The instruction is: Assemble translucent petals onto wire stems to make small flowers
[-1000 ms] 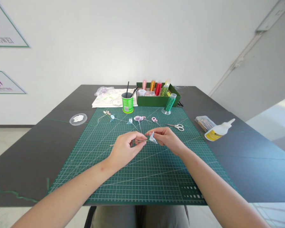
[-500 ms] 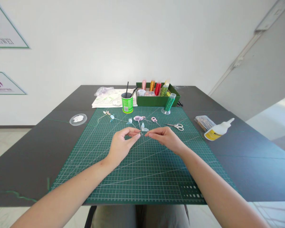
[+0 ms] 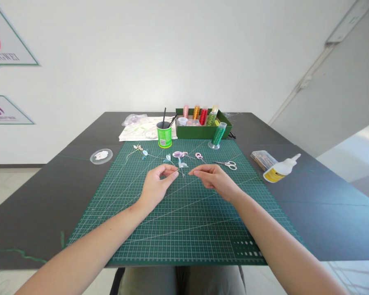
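Note:
My left hand [image 3: 158, 183] is closed in a pinch on the thin wire stems of a pale blue fabric flower [image 3: 182, 164]. The stem ends stick out past the fingertips. To the right, my right hand [image 3: 214, 178] is also pinched; whatever is between thumb and forefinger is too fine to make out. A small gap lies between the two hands. Just beyond them, a purple petal piece [image 3: 177, 154] and another light blue flower [image 3: 168, 157] rest on the green cutting mat [image 3: 172, 229]. A pink looped piece [image 3: 198, 155] lies farther right.
Small scissors [image 3: 229, 164] lie right of the flowers. A glue bottle [image 3: 279, 170] and a clear box [image 3: 263, 159] are at the right. Behind stand a green can [image 3: 164, 137], a teal thread spool [image 3: 218, 135] and a green tray [image 3: 199, 132] of spools. A clear lid [image 3: 101, 156] sits left.
My left hand has shifted slightly left with the pale blue flower, and the gap between my hands has widened. Both hands stay pinched. The whole view has moved a little.

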`<state>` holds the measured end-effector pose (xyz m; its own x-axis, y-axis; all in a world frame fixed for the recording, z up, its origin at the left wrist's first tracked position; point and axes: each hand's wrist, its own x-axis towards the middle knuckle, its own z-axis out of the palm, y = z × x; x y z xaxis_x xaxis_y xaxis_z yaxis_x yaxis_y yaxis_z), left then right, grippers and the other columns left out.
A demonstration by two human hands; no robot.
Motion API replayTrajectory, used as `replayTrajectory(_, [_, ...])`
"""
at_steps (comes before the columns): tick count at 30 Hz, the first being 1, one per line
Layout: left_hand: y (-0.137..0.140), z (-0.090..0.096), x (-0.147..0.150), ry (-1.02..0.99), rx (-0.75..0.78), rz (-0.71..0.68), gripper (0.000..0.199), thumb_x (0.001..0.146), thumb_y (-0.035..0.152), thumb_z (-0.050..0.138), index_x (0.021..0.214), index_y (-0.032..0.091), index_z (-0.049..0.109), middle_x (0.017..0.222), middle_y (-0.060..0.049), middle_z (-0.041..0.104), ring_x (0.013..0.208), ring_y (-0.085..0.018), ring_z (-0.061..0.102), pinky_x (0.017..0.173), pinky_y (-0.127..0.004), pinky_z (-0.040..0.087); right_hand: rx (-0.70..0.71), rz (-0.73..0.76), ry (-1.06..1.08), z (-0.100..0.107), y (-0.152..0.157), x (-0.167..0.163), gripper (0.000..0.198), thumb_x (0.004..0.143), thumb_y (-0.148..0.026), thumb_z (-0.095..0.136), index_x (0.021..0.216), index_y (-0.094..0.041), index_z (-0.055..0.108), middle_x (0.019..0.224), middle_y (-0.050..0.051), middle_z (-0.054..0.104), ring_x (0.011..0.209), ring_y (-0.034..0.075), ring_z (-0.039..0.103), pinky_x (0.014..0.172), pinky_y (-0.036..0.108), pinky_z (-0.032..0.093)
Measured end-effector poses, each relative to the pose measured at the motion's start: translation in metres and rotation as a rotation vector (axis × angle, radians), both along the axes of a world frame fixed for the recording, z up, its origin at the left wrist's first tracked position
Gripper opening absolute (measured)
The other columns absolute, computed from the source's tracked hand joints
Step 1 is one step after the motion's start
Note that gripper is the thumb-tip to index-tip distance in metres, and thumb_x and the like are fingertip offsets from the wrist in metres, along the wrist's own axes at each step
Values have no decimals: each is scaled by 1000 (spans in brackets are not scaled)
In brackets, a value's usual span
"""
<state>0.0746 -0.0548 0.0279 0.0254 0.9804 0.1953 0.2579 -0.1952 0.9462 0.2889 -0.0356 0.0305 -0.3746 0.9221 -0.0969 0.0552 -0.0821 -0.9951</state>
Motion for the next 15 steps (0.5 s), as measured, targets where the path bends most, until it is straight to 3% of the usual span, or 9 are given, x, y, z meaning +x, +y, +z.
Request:
replayTrajectory(3, [2,0,0,-78,-64,2,18,77,33,74,88,19,74,81,-2,72,77,-17,65,80,-33,52,21,-53,30,-3,4,2,31,80,-43,67,89,-14,74,49,-8,33,44,8,27,45,24,24])
replayTrajectory(5, [2,0,0,-122,-106,-5,20,75,34,75,88,19,74,81,-2,72,77,-17,65,80,-32,51,131,-157,-81,-9,8,3,27,81,-40,63,84,-15,73,54,-4,46,50,11,41,52,26,35])
replayTrajectory(8, [1,1,1,-159,-139,-3,21,74,35,77,87,18,74,80,-2,71,77,-17,64,80,-32,51,381,-420,-353,-20,16,7,25,80,-36,59,89,-17,74,85,7,68,75,20,59,71,35,46])
replayTrajectory(10, [0,2,2,-170,-145,-1,21,73,35,77,86,18,74,80,-2,71,76,-17,63,80,-33,50,496,-512,-423,-25,19,9,30,81,-33,57,100,-17,73,107,11,69,90,24,62,84,41,48])
replayTrajectory(12, [-1,2,3,-179,-150,-8,21,73,34,77,86,18,74,81,-2,71,76,-17,63,80,-33,50,514,-492,-393,-27,20,9,32,83,-32,56,107,-18,72,116,12,69,100,26,63,93,44,46])
replayTrajectory(15, [-2,2,4,-189,-153,-24,19,73,33,77,85,19,74,80,-2,72,77,-17,64,80,-33,50,445,-341,-307,-22,14,3,31,85,-31,56,109,-20,72,117,10,71,108,26,64,100,46,45])
